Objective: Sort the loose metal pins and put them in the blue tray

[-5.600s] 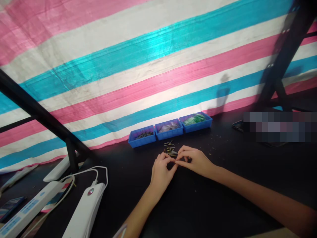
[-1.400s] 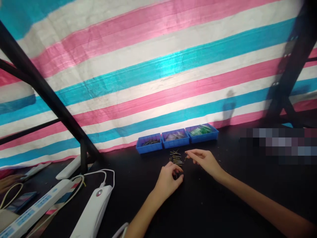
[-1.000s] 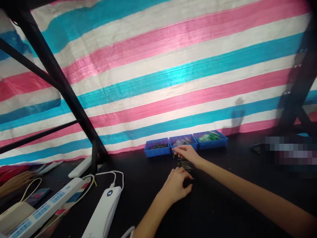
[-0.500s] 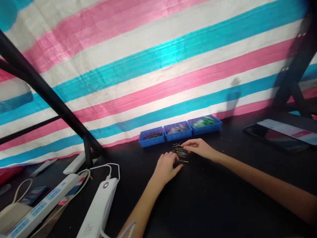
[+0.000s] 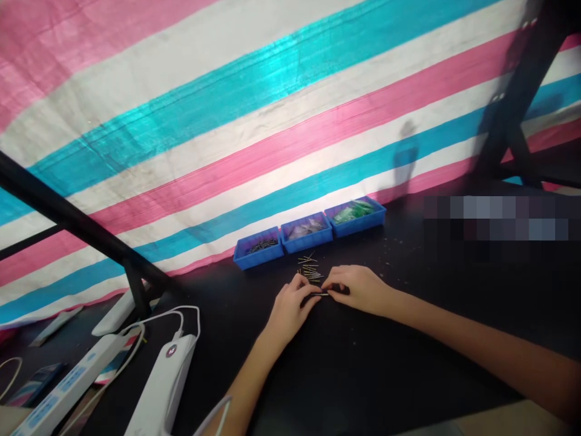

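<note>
My left hand (image 5: 289, 306) rests on the black tabletop, thumb and forefinger pinched on one end of a thin metal rod (image 5: 324, 294). From the other side my right hand (image 5: 361, 289) closes its fingertips on the rod, nearly touching the left ones. Most of it is hidden by the fingers, so I cannot tell if it is one piece or more. Just beyond the hands lies a loose pile of thin gold and silver metal rods (image 5: 311, 271). Behind it, the left blue bin (image 5: 259, 259) holds many small dark thin pieces.
Joined to that bin are a middle blue bin (image 5: 308, 243) with clear plastic bags and a right blue bin (image 5: 358, 225) with green-marked bags. At left lie a white power bank (image 5: 158, 387) with a cable and a power strip (image 5: 72, 381). A striped tarp (image 5: 272, 151) hangs behind.
My right hand has come from the pile toward me and met my left fingertips at a thin rod. The head view has shifted, moving the scene leftward.
</note>
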Available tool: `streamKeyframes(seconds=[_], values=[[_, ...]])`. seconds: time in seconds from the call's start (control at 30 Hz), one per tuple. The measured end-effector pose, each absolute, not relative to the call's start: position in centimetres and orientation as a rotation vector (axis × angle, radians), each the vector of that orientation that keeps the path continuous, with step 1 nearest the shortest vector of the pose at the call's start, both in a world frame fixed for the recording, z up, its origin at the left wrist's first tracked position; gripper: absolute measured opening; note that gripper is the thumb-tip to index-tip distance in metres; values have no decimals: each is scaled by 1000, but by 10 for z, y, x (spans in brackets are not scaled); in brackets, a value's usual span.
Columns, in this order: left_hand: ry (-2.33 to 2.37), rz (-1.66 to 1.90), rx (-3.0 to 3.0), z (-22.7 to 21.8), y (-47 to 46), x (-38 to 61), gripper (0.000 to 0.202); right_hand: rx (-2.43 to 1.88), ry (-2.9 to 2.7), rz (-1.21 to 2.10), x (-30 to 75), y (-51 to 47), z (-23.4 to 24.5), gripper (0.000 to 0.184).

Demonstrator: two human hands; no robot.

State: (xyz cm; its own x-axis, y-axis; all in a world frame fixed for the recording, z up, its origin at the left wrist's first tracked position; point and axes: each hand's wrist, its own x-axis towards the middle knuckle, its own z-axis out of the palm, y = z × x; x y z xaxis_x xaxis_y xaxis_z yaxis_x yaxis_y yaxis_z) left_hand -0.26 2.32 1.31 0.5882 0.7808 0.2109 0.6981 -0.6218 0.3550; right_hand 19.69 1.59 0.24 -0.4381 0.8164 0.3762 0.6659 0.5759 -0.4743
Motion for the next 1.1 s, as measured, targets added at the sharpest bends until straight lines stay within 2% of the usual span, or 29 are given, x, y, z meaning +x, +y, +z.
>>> streamKeyframes(seconds=[0.23, 0.4, 0.57, 0.83, 1.1], values=[[1214, 499, 2505, 13, 18, 4, 17, -1179, -2286, 274, 196, 15, 1, 17], [1215, 760, 2318, 12, 19, 5, 15, -1189, -2261, 272, 196, 15, 0, 19], [1193, 1045, 1993, 13, 17, 10, 16, -1175, -2139, 392, 189, 8, 7, 16], [1094, 1099, 1745, 8, 17, 12, 14, -1166, -1906, 627, 176, -2, 14, 6], [1090, 1198, 1646, 12, 15, 11, 14, -1009, -1770, 785, 173, -8, 21, 7]])
